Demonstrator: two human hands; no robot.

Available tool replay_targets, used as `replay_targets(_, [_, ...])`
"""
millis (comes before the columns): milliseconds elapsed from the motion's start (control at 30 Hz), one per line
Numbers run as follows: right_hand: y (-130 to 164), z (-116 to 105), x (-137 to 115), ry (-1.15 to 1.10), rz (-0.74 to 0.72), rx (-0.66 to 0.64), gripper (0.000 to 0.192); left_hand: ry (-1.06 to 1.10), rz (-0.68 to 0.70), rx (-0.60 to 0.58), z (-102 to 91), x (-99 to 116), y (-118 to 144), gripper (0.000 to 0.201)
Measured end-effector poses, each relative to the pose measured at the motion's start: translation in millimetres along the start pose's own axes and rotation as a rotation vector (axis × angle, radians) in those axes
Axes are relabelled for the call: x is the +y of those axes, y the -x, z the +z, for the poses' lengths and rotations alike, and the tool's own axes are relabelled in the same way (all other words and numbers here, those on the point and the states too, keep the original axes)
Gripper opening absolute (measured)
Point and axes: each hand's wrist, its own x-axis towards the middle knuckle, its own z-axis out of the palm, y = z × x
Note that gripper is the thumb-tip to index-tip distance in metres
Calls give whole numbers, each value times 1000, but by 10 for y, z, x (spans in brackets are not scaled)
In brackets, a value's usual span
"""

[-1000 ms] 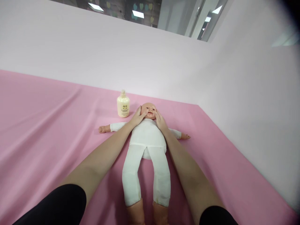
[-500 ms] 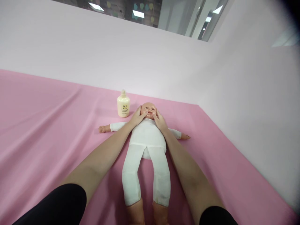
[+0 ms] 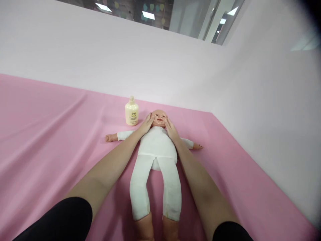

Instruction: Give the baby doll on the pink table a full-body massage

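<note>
A baby doll (image 3: 157, 144) lies on its back, dressed in a white cloth body with bare plastic head, hands and lower legs. My left hand (image 3: 147, 124) cups the left side of the doll's head, its thumb on the cheek. On the other side my right hand (image 3: 171, 129) holds the head in the same way, thumb against the cheek near the jaw. The fingers of both hands run up along the sides of the head and are partly hidden. The doll's arms stretch out sideways, passing beneath my wrists.
A cream-coloured bottle (image 3: 131, 113) with a printed label stands upright left of the doll's head. Everything rests on a pink sheet (image 3: 62, 134) with folds at the left. A white wall (image 3: 112, 60) rises behind, another at the right, with a window (image 3: 150, 15) above.
Both thumbs have slid outward, from beside the doll's mouth to its cheeks, so more of the face shows. The doll's body has shifted very slightly left in view; the bottle stands as before.
</note>
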Motion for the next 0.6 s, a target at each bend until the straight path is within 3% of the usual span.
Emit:
replay_targets(133, [-12,-10,27,28,21,-36,96,21,30,-13,4,-60,-38,97])
replay_targets(267, [-23,-27,30,-21,18,-69,90,80,75,-23,15,-132,-68,117])
replay_targets(367, [-20,-38,14,-58,-9,-80,85,90,81,-26,11,-169,-76,108])
replay_targets(600, [-28,-27,34,-148,30,-64,76,74,50,-1,-5,-116,-80,67])
